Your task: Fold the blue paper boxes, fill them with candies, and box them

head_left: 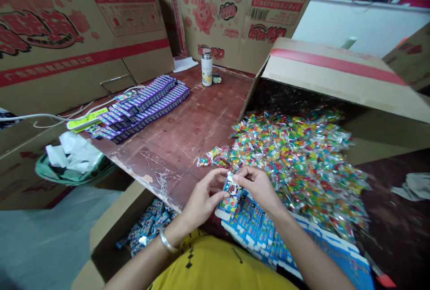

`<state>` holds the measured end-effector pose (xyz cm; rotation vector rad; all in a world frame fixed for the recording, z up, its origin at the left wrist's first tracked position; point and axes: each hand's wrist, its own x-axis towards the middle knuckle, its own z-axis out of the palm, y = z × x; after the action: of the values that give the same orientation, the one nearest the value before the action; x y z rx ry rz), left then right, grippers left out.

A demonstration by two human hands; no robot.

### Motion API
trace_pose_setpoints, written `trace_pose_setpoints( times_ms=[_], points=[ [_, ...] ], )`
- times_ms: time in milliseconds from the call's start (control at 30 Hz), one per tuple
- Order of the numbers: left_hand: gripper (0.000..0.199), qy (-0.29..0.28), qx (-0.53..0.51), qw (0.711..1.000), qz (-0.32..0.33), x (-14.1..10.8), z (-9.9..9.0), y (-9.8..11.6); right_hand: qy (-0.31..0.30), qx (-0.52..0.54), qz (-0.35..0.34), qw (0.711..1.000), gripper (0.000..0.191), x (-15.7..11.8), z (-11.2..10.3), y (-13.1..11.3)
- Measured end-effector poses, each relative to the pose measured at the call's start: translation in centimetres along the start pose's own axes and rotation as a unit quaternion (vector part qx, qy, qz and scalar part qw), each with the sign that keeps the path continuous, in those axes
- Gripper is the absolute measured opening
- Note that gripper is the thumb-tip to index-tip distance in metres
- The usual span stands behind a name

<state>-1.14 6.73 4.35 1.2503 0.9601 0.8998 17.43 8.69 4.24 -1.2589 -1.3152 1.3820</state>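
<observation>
My left hand (205, 194) and my right hand (258, 185) are both closed on a small blue printed candy box (231, 197). The left grips its side, while the right fingers pinch near its top end. Just below lie overlapping rows of flat blue cartons (258, 225), partly covered by my right forearm. Beyond my right hand spreads a large heap of clear packets of colourful candies (295, 155). A few candy packets (215, 156) lie apart at the heap's left edge. Whether a packet is inside the held box is hidden.
An open cardboard box (117, 218) holds blue packs at lower left. Purple boxes (148, 106) stand in rows near a yellow-green power strip (88, 120). A white flask (206, 68) and a cup (217, 78) stand farther back. A green-lined bin (50, 171) holds white paper.
</observation>
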Motion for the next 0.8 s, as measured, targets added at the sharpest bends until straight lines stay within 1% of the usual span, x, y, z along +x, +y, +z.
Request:
trace_pose_setpoints(
  times_ms=[67, 133, 233, 333, 400, 433, 467, 500, 533, 567, 600, 633, 667, 700, 733, 800],
  points=[
    [0.046, -0.003, -0.008, 1.000, 0.002, 0.0, -0.1, -0.1, 0.013, -0.049, -0.039, 0.998, 0.022, -0.5, 0.2, -0.2],
    [0.041, -0.002, -0.018, 1.000, 0.002, -0.1, -0.1, -0.2, 0.018, -0.081, -0.079, 0.993, 0.017, -1.2, 0.5, -0.2],
    [0.034, 0.002, -0.035, 0.999, -0.009, -0.3, 0.0, -0.5, 0.000, -0.105, -0.106, 0.989, 0.007, -2.1, 0.8, 0.1],
    [0.026, -0.003, -0.040, 0.999, -0.022, -0.4, 0.1, -0.6, -0.028, -0.135, -0.100, 0.985, 0.007, -2.5, 1.0, 0.3],
    [0.022, -0.001, -0.042, 0.999, -0.024, -0.2, -0.1, -0.7, -0.052, -0.135, -0.076, 0.986, 0.013, -2.3, 0.7, 0.2],
    [0.020, 0.006, -0.043, 0.999, -0.026, 0.0, -0.4, -0.7, -0.052, -0.133, -0.064, 0.988, 0.017, -2.2, 0.3, 0.2],
    [0.020, 0.015, -0.043, 0.998, -0.030, 0.2, -0.7, -0.8, -0.034, -0.139, -0.056, 0.988, 0.021, -1.9, -0.4, 0.2],
    [0.022, 0.027, -0.042, 0.998, -0.039, 0.3, -1.2, -0.9, -0.002, -0.160, -0.053, 0.986, 0.022, -1.7, -1.3, 0.2],
    [0.025, 0.039, -0.041, 0.997, -0.051, 0.4, -1.6, -1.0, 0.043, -0.201, -0.053, 0.977, 0.020, -1.5, -2.3, 0.3],
    [0.028, 0.052, -0.042, 0.995, -0.067, 0.4, -2.1, -1.1, 0.096, -0.260, -0.054, 0.959, 0.018, -1.2, -3.5, 0.4],
    [0.030, 0.066, -0.048, 0.993, -0.085, 0.4, -2.6, -1.1, 0.129, -0.337, -0.051, 0.931, 0.014, -1.1, -4.7, 0.5],
    [0.031, 0.078, -0.063, 0.989, -0.106, 0.4, -2.9, -1.2, 0.152, -0.418, -0.046, 0.895, 0.011, -0.9, -5.9, 0.7],
    [0.034, 0.088, -0.086, 0.984, -0.128, 0.3, -3.2, -1.2, 0.149, -0.484, -0.040, 0.861, 0.009, -0.9, -6.9, 1.0],
    [0.038, 0.092, -0.117, 0.978, -0.149, 0.1, -3.3, -1.1, 0.133, -0.535, -0.046, 0.833, 0.009, -0.9, -7.7, 1.3],
    [0.043, 0.088, -0.152, 0.970, -0.168, 0.1, -3.3, -1.0, 0.110, -0.573, -0.061, 0.810, 0.014, -0.9, -8.2, 1.7],
    [0.048, 0.058, -0.221, 0.954, -0.194, 0.0, -3.0, -0.9, 0.064, -0.609, -0.103, 0.784, 0.026, -1.0, -8.9, 2.4]
  ],
)
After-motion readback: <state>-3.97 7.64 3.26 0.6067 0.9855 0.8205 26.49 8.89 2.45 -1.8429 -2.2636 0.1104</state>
